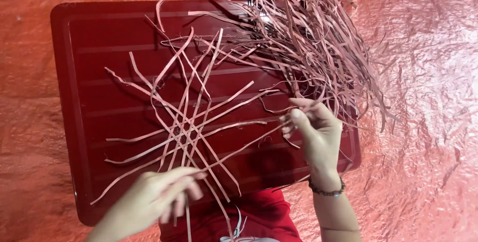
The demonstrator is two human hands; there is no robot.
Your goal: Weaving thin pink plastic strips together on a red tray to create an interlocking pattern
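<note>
A dark red rectangular tray (89, 72) lies flat with several thin pinkish strips (184, 117) crossed over one another on it in a star-like weave. My left hand (159, 199) is at the near edge, fingers pinched on the ends of some of those strips. My right hand (311, 127) is over the tray's right side, fingertips closed on a thin strip at the foot of a big loose bundle of the same strips (313, 43). A beaded bracelet (326, 190) circles my right wrist.
The tray rests on a crinkled orange-red sheet (428, 122) that fills the view. The loose bundle spills over the tray's far right corner onto the sheet. My red clothing (259, 217) shows at the bottom edge.
</note>
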